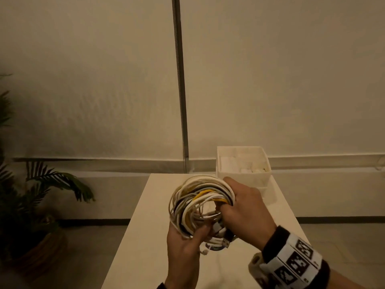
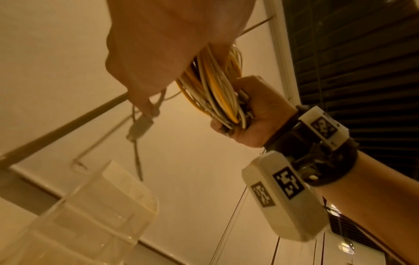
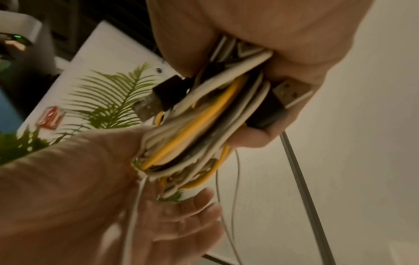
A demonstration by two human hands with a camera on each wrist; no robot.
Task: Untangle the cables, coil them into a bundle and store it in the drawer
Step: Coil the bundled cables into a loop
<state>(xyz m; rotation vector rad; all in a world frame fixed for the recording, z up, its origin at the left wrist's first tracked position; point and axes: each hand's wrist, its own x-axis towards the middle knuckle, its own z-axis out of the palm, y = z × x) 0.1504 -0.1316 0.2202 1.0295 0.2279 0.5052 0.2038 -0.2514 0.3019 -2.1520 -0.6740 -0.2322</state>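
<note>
- Coil of cables (image 1: 200,207) held above the table (image 1: 145,236), near the drawer (image 1: 243,165) at far right.
- Right hand (image 1: 243,207) fingers curl round the coil; left hand (image 1: 187,245) pinches its near edge.
- Likely light, springy; grip across all loops.

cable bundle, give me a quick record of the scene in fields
bundle: cable coil, white, yellow and dark strands, held above the table
right hand: right hand grips the coil's right side, fingers through the loop
left hand: left hand supports the coil from below, thumb on the strands
loose ends: USB plug sticks out by the right hand
drawer unit: white drawer unit at the table's far right
</note>
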